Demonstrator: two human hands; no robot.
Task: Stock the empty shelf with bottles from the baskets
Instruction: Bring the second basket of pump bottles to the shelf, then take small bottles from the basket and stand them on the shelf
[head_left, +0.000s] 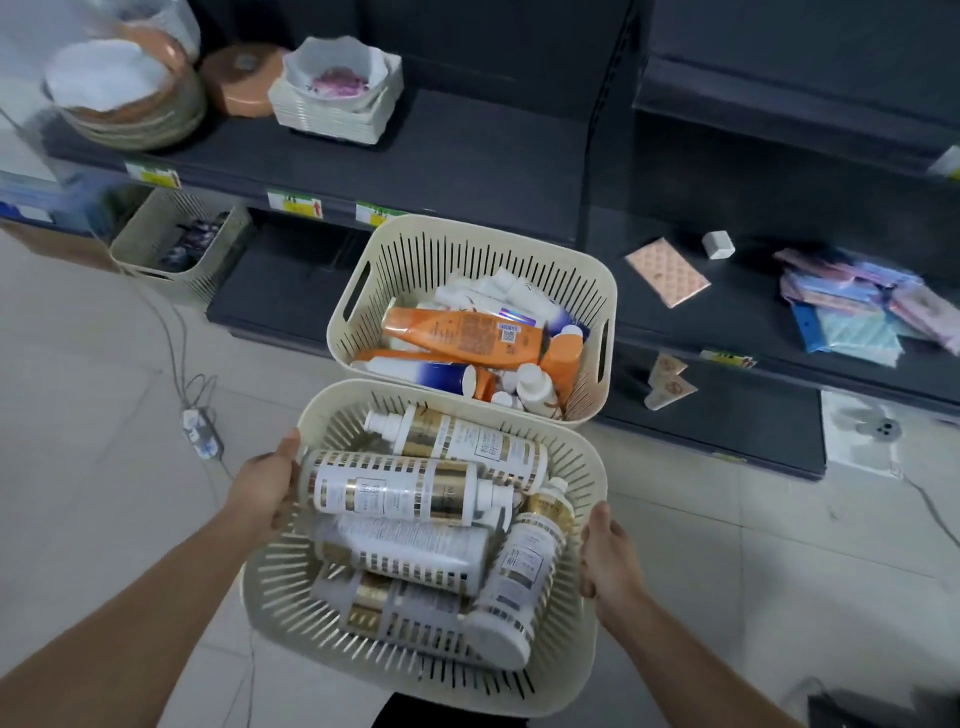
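The left hand (265, 486) and right hand (608, 561) clasp, fingers curled, the sides of a cream slotted plastic basket (280, 608). White-and-gold pump bottles (400, 491) lie flat inside, their labels too blurred to read.

The person is showing two bare forearms (156, 597), uncovered all the way from the near edge to the wrists. The left hand (265, 488) and the right hand (608, 561) are showing bare too. Between the arms, at the near centre, the person is wearing a black garment (447, 714). Only a small strip is showing, too little to tell which kind.
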